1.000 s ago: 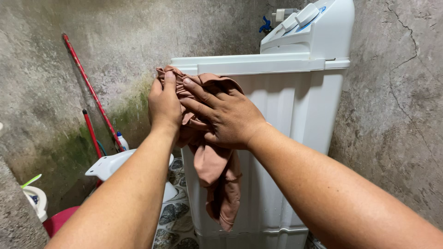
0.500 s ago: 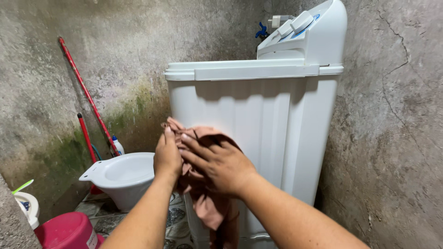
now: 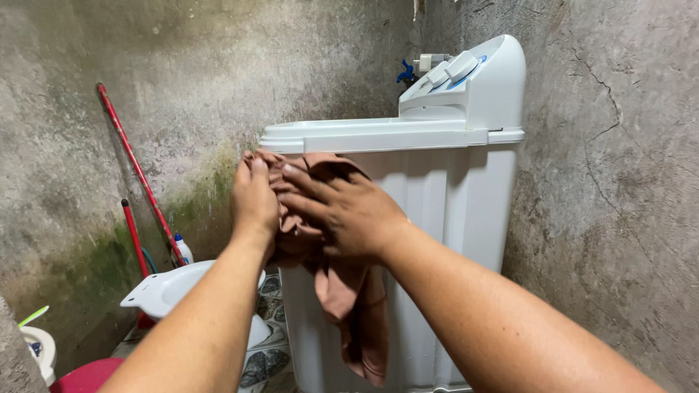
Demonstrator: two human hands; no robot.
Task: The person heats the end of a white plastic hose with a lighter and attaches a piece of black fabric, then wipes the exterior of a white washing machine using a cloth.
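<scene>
My left hand (image 3: 254, 200) and my right hand (image 3: 348, 212) both press a crumpled brown cloth (image 3: 349, 291) against the front wall of a white top-loading washing machine (image 3: 444, 196), just below its rim. The left hand holds the cloth's upper left part with fingers pointing up. Over the cloth's middle lies the right hand, fingers spread toward the left. The cloth's loose end hangs down the machine's front. The machine's lid is down, and its control panel (image 3: 459, 73) rises at the back.
A rough concrete wall stands close on the right and behind. Two red-handled sticks (image 3: 135, 171) lean on the left wall beside a small white bottle (image 3: 183, 249). A white toilet bowl (image 3: 171, 291) sits on the patterned tile floor, a red tub (image 3: 87, 377) at lower left.
Both hands slid the cloth down the machine's front from the rim, then back up near the rim. The view shifted, so the machine now sits further right.
</scene>
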